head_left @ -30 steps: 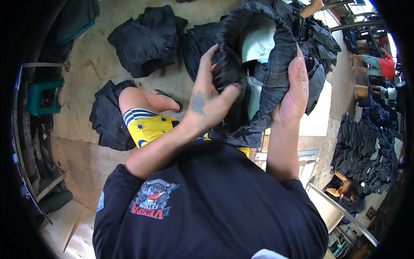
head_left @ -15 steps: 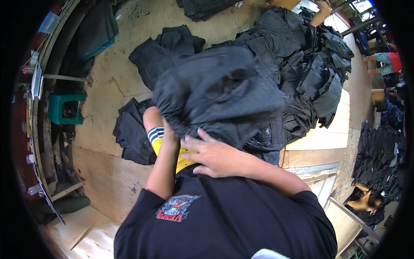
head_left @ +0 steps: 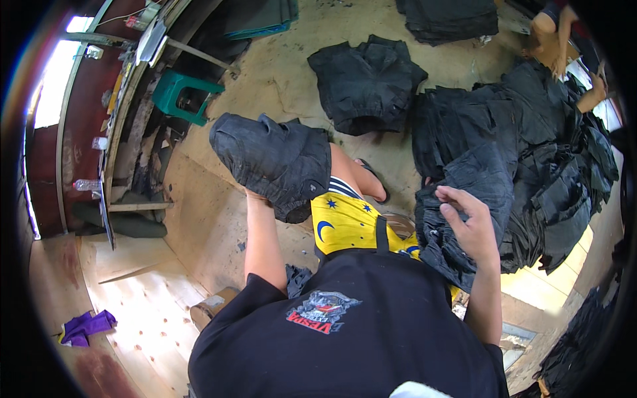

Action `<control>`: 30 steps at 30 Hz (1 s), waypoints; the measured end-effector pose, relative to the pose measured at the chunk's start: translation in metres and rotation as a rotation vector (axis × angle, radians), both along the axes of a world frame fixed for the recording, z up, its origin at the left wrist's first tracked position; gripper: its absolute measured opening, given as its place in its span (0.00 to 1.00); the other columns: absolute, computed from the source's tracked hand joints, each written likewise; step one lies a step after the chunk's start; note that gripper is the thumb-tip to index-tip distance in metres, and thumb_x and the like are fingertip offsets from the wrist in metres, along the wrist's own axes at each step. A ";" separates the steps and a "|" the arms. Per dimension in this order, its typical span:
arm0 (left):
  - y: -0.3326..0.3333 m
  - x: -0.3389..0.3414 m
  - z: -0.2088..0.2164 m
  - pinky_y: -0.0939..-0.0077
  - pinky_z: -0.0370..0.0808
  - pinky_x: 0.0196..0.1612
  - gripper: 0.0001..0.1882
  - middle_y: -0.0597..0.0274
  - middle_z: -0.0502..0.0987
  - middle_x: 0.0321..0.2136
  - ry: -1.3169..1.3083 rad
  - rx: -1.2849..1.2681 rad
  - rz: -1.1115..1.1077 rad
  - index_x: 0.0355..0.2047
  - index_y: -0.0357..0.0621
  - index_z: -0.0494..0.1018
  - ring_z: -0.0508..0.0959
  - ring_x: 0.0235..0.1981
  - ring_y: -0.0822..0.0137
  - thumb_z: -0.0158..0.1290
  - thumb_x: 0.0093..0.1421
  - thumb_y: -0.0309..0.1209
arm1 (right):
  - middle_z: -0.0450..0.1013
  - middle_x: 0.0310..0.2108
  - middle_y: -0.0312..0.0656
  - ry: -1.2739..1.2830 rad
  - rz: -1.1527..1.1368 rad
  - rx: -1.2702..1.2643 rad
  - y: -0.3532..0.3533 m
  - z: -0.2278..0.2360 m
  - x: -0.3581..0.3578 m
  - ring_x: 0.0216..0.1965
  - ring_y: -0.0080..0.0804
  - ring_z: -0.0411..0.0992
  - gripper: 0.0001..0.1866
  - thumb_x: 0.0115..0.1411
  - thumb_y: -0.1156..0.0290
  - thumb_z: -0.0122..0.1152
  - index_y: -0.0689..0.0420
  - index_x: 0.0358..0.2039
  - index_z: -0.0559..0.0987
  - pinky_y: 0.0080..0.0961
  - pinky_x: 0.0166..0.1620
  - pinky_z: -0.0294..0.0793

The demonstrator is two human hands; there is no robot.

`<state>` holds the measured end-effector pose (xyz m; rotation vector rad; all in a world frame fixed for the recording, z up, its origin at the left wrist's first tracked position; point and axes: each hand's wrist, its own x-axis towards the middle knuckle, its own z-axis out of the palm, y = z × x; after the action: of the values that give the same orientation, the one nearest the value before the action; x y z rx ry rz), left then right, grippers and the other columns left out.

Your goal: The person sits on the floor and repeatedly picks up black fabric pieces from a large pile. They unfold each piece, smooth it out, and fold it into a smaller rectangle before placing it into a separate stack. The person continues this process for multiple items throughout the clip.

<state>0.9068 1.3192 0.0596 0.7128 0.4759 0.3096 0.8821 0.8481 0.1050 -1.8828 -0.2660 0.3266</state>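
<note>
My left hand (head_left: 257,196) is under a folded pair of black pants (head_left: 272,159), held out over my left knee; the cloth hides most of its fingers. More black pants with a gathered waist (head_left: 451,245) lie by my right thigh. Just above them is my right hand (head_left: 470,225), fingers loosely bent and apart, with nothing between them. Ahead on the floor, past my left foot, lies a neatly laid stack of black pants (head_left: 365,83).
A large heap of black garments (head_left: 557,152) spreads at the right, with another person's hand (head_left: 557,66) near its far end. A green plastic stool (head_left: 174,96) stands at the left by wooden framing. A dark folded stack (head_left: 451,20) lies at the far edge. Purple cloth (head_left: 89,326) is lower left.
My left hand has carried the black pants from in front of me to the left. My right hand has moved away to the right, and the view has turned left.
</note>
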 end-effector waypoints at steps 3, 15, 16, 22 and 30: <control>0.003 -0.004 -0.001 0.53 0.77 0.64 0.31 0.52 0.80 0.58 0.019 0.010 0.005 0.67 0.42 0.71 0.81 0.58 0.55 0.53 0.74 0.52 | 0.84 0.51 0.48 0.031 -0.003 0.010 0.000 -0.003 0.000 0.54 0.35 0.82 0.17 0.70 0.76 0.65 0.65 0.58 0.82 0.29 0.60 0.79; -0.059 0.016 -0.009 0.55 0.79 0.62 0.26 0.52 0.82 0.56 0.145 0.101 -0.155 0.64 0.41 0.73 0.82 0.57 0.55 0.55 0.76 0.47 | 0.83 0.51 0.48 0.040 0.056 0.041 0.009 -0.006 -0.004 0.54 0.36 0.82 0.18 0.70 0.75 0.65 0.65 0.59 0.81 0.30 0.60 0.79; -0.072 0.019 -0.005 0.55 0.79 0.62 0.26 0.52 0.82 0.56 0.153 0.126 -0.180 0.64 0.40 0.73 0.82 0.56 0.55 0.55 0.76 0.46 | 0.83 0.51 0.47 0.046 0.052 0.064 0.011 -0.007 -0.004 0.54 0.36 0.82 0.18 0.70 0.76 0.65 0.65 0.59 0.81 0.30 0.60 0.79; -0.182 0.019 0.029 0.66 0.76 0.62 0.24 0.58 0.80 0.56 0.061 0.376 -0.428 0.67 0.37 0.67 0.80 0.56 0.65 0.57 0.74 0.29 | 0.64 0.73 0.50 -0.149 0.051 0.068 0.043 0.002 0.006 0.72 0.43 0.66 0.36 0.68 0.66 0.71 0.59 0.73 0.68 0.40 0.67 0.74; -0.213 0.016 0.093 0.72 0.69 0.66 0.27 0.55 0.77 0.60 -0.106 0.762 -0.544 0.69 0.33 0.66 0.74 0.62 0.66 0.56 0.77 0.35 | 0.81 0.56 0.54 -0.069 -0.198 0.239 0.055 0.020 0.057 0.59 0.40 0.78 0.23 0.72 0.68 0.63 0.64 0.64 0.77 0.33 0.66 0.71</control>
<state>0.9223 1.1066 0.1523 1.5199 0.0302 0.0000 0.9390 0.9034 0.1249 -1.6690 -0.1554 0.0908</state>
